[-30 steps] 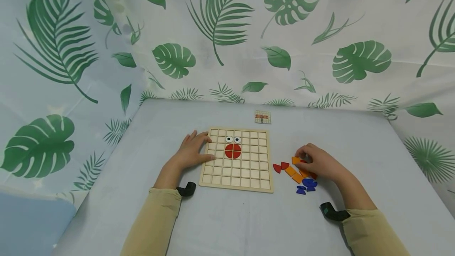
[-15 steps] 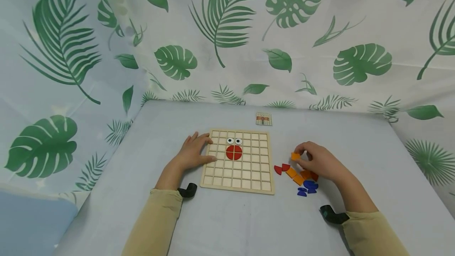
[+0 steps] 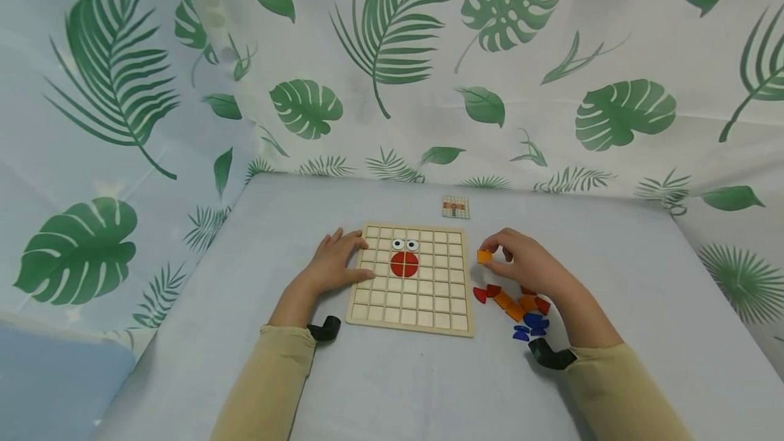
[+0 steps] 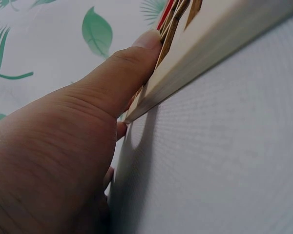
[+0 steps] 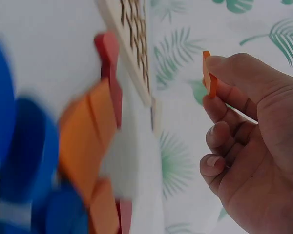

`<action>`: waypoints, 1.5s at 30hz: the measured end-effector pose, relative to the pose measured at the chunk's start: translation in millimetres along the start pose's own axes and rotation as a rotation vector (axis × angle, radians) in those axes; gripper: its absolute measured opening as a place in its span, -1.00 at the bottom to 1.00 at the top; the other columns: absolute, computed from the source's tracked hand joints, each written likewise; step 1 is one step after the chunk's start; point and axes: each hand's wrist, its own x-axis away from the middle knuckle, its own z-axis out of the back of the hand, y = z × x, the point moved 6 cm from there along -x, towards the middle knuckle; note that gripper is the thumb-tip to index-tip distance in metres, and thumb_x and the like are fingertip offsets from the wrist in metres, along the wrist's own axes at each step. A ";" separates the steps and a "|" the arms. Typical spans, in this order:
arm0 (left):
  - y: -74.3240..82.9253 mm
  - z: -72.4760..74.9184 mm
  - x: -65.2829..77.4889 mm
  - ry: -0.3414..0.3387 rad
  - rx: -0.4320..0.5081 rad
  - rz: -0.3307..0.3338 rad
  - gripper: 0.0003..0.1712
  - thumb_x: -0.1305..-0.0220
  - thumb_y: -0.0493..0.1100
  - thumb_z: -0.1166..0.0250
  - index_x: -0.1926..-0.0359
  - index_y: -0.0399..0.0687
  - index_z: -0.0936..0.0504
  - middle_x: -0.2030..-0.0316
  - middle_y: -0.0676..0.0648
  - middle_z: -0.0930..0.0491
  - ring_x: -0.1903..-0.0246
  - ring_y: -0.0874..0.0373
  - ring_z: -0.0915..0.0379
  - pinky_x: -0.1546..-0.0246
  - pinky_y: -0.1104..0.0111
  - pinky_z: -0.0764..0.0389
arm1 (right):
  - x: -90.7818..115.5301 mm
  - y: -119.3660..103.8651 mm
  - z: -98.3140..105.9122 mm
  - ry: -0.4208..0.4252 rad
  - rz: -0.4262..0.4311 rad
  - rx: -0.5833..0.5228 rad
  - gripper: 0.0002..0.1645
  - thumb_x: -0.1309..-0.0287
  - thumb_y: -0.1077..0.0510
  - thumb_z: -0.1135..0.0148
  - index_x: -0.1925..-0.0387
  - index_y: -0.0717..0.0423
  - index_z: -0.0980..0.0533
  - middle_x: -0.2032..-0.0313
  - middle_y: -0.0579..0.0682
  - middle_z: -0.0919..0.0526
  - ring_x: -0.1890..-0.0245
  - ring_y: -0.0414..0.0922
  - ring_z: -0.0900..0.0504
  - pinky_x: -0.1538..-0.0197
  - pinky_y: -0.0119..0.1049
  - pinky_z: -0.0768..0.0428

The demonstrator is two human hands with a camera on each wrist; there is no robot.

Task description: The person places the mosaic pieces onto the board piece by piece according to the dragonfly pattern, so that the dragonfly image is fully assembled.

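Note:
My right hand (image 3: 520, 260) pinches an orange square tile (image 3: 484, 256) between thumb and fingertips, just off the right edge of the wooden grid board (image 3: 422, 322). In the right wrist view the orange tile (image 5: 210, 75) is seen nearly edge-on. My left hand (image 3: 331, 264) rests at the board's left edge, its thumb (image 4: 122, 73) laid over the rim and its fingers spread. On the board, several red quarter-circle tiles form a red circle (image 3: 404, 264), with two white eye tiles (image 3: 405, 245) directly above it.
Right of the board lie loose pieces: red quarter-circles (image 3: 480, 295), orange squares (image 3: 512, 308) and blue curved pieces (image 3: 536, 322). A small pattern card (image 3: 456, 207) lies behind the board. Leaf-printed cloth (image 3: 392, 128) hangs at the back and left.
My right hand has lifted the orange tile from the loose pieces and carried it left and slightly away, toward the board. The left hand keeps its place on the board.

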 end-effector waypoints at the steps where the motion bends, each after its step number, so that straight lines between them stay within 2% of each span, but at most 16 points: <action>1: 0.0 -0.1 0.1 -0.001 -0.002 0.002 -0.29 -0.12 0.34 -0.38 -0.18 0.14 -0.44 -0.51 -0.04 -0.14 -0.56 -0.19 0.28 -0.56 -0.06 0.32 | -3.4 -3.3 -1.6 0.003 0.008 -0.002 -0.69 -0.23 0.05 -0.33 0.00 -0.06 -0.57 0.15 -0.06 -0.56 0.22 -0.08 -0.42 0.29 -0.32 -0.51; 13: 1.1 1.6 1.2 -0.003 0.010 0.005 -0.28 -0.11 0.34 -0.38 -0.18 0.14 -0.44 -0.52 -0.03 -0.13 -0.56 -0.19 0.29 -0.56 -0.06 0.33 | -43.6 -41.4 -23.5 -0.007 0.088 -0.056 -0.67 -0.24 -0.03 -0.33 0.01 -0.04 -0.57 0.14 -0.04 -0.57 0.31 -0.10 -0.40 0.33 -0.27 -0.43; 23: -1.4 0.7 0.3 -0.008 0.006 -0.003 -0.29 -0.12 0.35 -0.37 -0.18 0.16 -0.43 -0.52 -0.03 -0.13 -0.56 -0.18 0.29 -0.56 -0.06 0.32 | -69.9 -72.6 -50.0 -0.048 0.126 -0.102 -0.70 -0.24 -0.02 -0.32 0.02 -0.05 -0.60 0.11 -0.06 -0.57 0.23 -0.10 -0.46 0.18 -0.25 -0.51; 33: -0.9 0.9 -1.0 -0.008 -0.003 0.002 -0.29 -0.11 0.37 -0.36 -0.18 0.18 -0.44 -0.52 -0.02 -0.13 -0.56 -0.19 0.28 -0.55 -0.07 0.31 | -88.5 -92.1 -73.2 -0.090 0.107 -0.125 -0.68 -0.26 0.00 -0.31 -0.01 -0.02 -0.58 0.08 -0.03 -0.57 0.08 -0.07 -0.55 -0.01 -0.15 -0.60; 41: -1.1 0.5 -1.0 -0.012 -0.009 -0.001 -0.28 -0.12 0.38 -0.35 -0.19 0.19 -0.43 -0.52 -0.02 -0.11 -0.56 -0.18 0.29 -0.55 -0.08 0.31 | -99.9 -105.8 -88.6 -0.122 0.131 -0.072 -0.70 -0.27 0.00 -0.30 0.02 0.01 -0.58 0.10 -0.02 -0.58 0.14 -0.12 -0.55 0.06 -0.20 -0.61; 45: -1.2 0.3 -1.0 -0.013 -0.016 -0.001 -0.27 -0.11 0.39 -0.35 -0.19 0.19 -0.43 -0.53 -0.01 -0.11 -0.56 -0.19 0.30 -0.55 -0.09 0.31 | -105.5 -110.3 -94.0 -0.128 0.094 -0.062 -0.66 -0.24 -0.04 -0.33 0.02 0.00 -0.57 0.07 -0.03 -0.57 0.08 -0.10 -0.56 0.01 -0.18 -0.63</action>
